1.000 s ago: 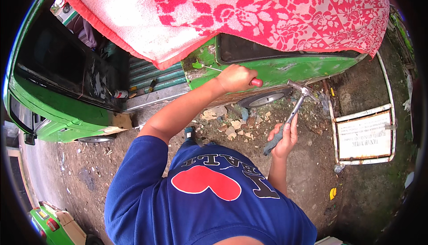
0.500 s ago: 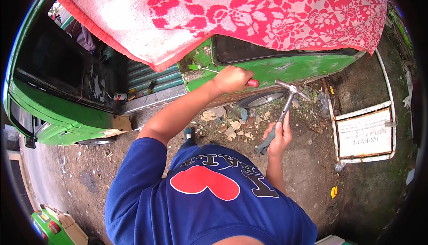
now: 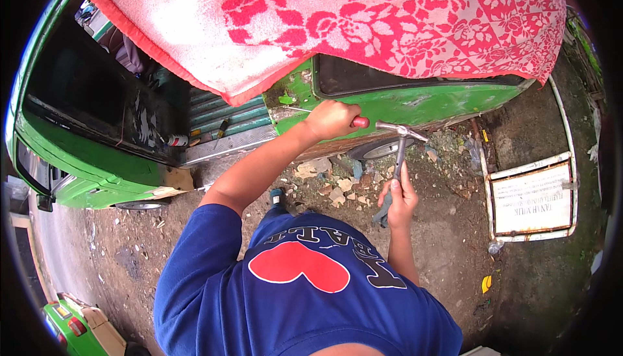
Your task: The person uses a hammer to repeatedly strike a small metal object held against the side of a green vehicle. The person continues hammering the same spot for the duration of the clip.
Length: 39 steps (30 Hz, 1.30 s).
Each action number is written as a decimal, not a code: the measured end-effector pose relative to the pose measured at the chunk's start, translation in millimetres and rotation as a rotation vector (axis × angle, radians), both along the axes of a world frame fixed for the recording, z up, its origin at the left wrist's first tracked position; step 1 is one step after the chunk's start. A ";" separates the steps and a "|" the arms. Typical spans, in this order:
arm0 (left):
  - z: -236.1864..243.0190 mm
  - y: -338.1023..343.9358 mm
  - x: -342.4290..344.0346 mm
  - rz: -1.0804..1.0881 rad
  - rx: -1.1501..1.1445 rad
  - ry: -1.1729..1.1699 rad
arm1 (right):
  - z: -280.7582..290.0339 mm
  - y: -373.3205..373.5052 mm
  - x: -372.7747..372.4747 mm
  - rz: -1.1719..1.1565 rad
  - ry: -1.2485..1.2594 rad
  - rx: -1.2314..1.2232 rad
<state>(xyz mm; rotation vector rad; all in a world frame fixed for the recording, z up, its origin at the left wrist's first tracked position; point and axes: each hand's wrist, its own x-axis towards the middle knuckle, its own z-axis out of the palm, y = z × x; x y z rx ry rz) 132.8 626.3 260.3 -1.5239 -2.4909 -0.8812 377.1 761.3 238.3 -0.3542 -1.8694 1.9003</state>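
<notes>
My left hand [image 3: 332, 120] is closed around a red-handled tool [image 3: 359, 122] whose thin metal shaft rests against the green vehicle body [image 3: 415, 106]. My right hand [image 3: 400, 195] grips the dark handle of a hammer [image 3: 397, 148]. The hammer stands nearly upright, its metal head level with the red handle's end and close to it. Both hands work at the vehicle's side, just below a dark window [image 3: 363, 77].
A red and white floral cloth [image 3: 363, 19] covers the vehicle roof. The vehicle's door [image 3: 84, 129] stands open at the left. A wheel [image 3: 379, 150], broken stones [image 3: 331, 187] and a white-framed sign board [image 3: 532, 197] lie on the dirt ground.
My right hand has swung the hammer from tilted out to the right toward upright, bringing its head closer to the red handle. The left hand has stayed in place.
</notes>
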 end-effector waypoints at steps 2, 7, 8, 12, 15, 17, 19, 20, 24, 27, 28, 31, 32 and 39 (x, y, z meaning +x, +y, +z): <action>3.0 -5.2 2.8 -0.029 0.056 0.048 | 5.5 4.1 -5.8 -0.064 0.050 -0.070; 13.0 -13.0 13.1 -0.111 0.212 0.177 | 13.5 7.7 -7.6 -0.084 0.049 -0.088; 14.5 -14.6 12.9 -0.117 0.255 0.181 | 13.5 6.7 -7.8 -0.080 0.040 -0.094; 17.9 -19.1 12.2 -0.130 0.358 0.215 | 8.3 1.1 -9.3 -0.064 0.040 -0.095; 16.8 -20.8 11.5 -0.136 0.368 0.223 | 7.7 -0.7 -9.7 -0.055 0.031 -0.114; 15.5 -20.9 11.4 -0.142 0.372 0.218 | 7.2 -1.0 -7.8 -0.049 0.034 -0.119; 14.7 -20.3 11.9 -0.148 0.378 0.213 | 9.3 -1.3 -6.7 -0.066 0.013 -0.116; 14.1 -20.2 12.1 -0.160 0.366 0.205 | 10.1 -1.5 -5.7 -0.077 0.001 -0.115; 12.4 -20.7 12.9 -0.176 0.326 0.197 | 5.8 -1.1 -3.5 -0.090 0.014 -0.129; 13.2 -21.3 13.2 -0.174 0.309 0.195 | 4.0 -1.2 -2.8 -0.090 0.024 -0.130; 13.6 -21.4 13.2 -0.174 0.305 0.192 | 3.6 -1.4 -2.8 -0.091 0.024 -0.132; 10.4 -21.4 12.7 -0.173 0.308 0.177 | 1.9 -1.5 -2.5 -0.098 0.021 -0.135; 9.7 -21.7 13.0 -0.174 0.308 0.176 | 1.6 -1.6 -2.5 -0.101 0.020 -0.137; 9.5 -20.4 13.1 -0.165 0.327 0.167 | 1.0 -1.1 -2.4 -0.078 0.006 -0.101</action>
